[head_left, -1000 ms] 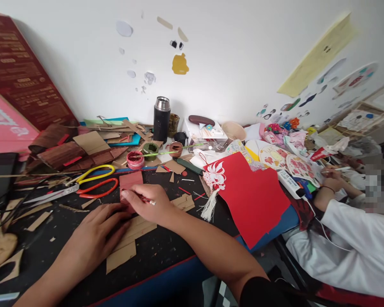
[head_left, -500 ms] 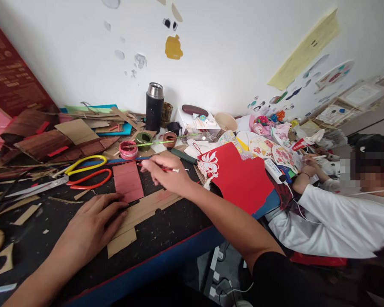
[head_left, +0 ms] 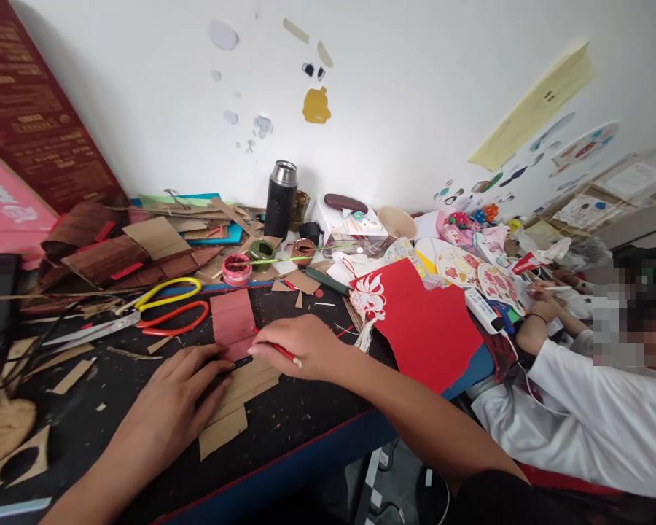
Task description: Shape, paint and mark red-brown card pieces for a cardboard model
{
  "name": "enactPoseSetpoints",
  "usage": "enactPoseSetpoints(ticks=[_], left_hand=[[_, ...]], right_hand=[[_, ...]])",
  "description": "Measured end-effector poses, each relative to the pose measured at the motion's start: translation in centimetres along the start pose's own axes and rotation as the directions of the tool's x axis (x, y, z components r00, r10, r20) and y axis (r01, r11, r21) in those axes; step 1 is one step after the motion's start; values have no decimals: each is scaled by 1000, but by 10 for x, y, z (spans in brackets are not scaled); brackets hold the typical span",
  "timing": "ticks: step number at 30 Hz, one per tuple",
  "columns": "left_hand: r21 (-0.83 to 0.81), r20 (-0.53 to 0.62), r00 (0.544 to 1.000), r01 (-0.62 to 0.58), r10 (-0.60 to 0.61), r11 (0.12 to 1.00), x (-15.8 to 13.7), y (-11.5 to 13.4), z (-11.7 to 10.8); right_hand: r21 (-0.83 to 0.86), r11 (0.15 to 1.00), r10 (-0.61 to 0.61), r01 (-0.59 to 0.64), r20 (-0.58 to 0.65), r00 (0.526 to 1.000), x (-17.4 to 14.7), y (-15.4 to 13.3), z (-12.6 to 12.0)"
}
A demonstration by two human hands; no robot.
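Your left hand [head_left: 169, 405] is pressing flat on the thin, bendy red card [head_left: 232, 323] (hold its edge); your right hand [head_left: 300, 344] is pinching a light paintbrush [head_left: 278, 351].

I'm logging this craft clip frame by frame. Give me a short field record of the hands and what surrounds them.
left hand: flat, pressing down the cardboard strip
right hand: grip closed on a red brush, tip by the red painted piece
near: scissors; red paint pot; black flask
beside: red paper sheet; another person's sleeve
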State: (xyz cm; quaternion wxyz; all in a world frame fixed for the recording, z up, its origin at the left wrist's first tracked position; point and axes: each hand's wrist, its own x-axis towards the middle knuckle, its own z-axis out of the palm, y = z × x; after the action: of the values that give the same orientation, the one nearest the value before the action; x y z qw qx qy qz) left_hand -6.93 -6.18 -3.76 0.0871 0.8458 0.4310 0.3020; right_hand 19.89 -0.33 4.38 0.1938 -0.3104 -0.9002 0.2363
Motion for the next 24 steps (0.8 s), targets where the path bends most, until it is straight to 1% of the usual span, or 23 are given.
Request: enactPoseSetpoints(ticks=[3, 5, 7, 10, 14, 18, 21, 24], left_hand=[[-27, -40, 999, 6, -7, 1000, 1, 4, -5], [-40, -94, 995, 16, -19, 999, 2, 7, -9], [-36, -137, 990, 18, -23, 999, 4, 11, -13], [-18, -162, 987, -6, 3, 1000, 6, 17, -17], [2, -129, 990, -56, 56, 998, 11, 25, -22], [27, -62, 990, -123, 124, 992, 22, 34, -23], [63, -41, 983, -179, 181, 982, 35, 40, -17], [106, 1, 973, -228, 230, 968, 43, 42, -4]], right_hand=[[-103, 994, -39, 43, 44, 998, -1, -1, 4], [-133, 990, -43, 48, 41, 998, -3, 1, 6], [-146, 989, -26, 33, 44, 999, -5, 2, 7], [-203, 979, 19, 2, 103, 994, -9, 3, 4], [-304, 952, 97, -34, 196, 976, -9, -2, -6], [-373, 923, 195, -94, 245, 950, -7, -8, -14], [-398, 914, 210, -84, 286, 935, -11, -10, -17], [-416, 906, 217, -77, 299, 929, -19, -10, -19]])
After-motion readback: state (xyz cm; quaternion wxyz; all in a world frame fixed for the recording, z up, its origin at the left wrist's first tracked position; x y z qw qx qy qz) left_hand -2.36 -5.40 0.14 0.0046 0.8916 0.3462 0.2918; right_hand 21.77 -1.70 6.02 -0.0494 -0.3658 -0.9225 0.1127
